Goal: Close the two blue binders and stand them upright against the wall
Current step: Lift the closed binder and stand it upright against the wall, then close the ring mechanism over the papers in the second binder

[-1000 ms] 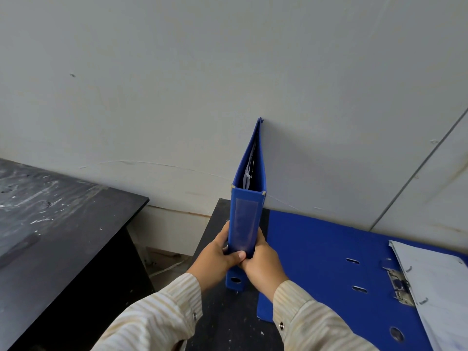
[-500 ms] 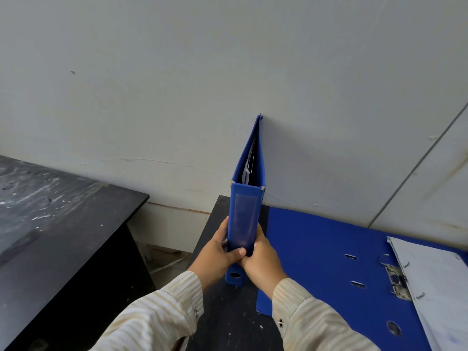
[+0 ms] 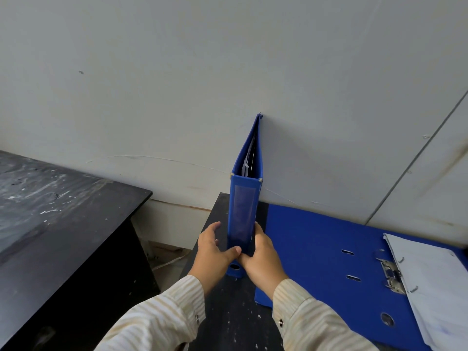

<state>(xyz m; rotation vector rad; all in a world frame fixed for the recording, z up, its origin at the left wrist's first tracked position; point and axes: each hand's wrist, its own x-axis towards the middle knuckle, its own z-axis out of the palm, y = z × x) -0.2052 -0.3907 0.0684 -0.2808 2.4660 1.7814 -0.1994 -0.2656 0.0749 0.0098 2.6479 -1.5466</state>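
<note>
A closed blue binder (image 3: 243, 206) stands upright on the dark table (image 3: 235, 323), spine toward me, its far edge touching the white wall (image 3: 228, 72). My left hand (image 3: 215, 254) grips the lower spine from the left with the thumb across it. On the right side of the spine my right hand (image 3: 263, 259) presses in. A second blue binder (image 3: 316, 252) lies open and flat to the right, with its metal ring clip (image 3: 391, 276) and white papers (image 3: 435, 287) showing.
Another dark table (image 3: 50, 211) stands to the left, separated by a gap down to the floor. A vertical seam runs up the wall at the right.
The upright binder has straightened a little against the wall. My left fingers have loosened from its left side while both hands stay at the lower spine.
</note>
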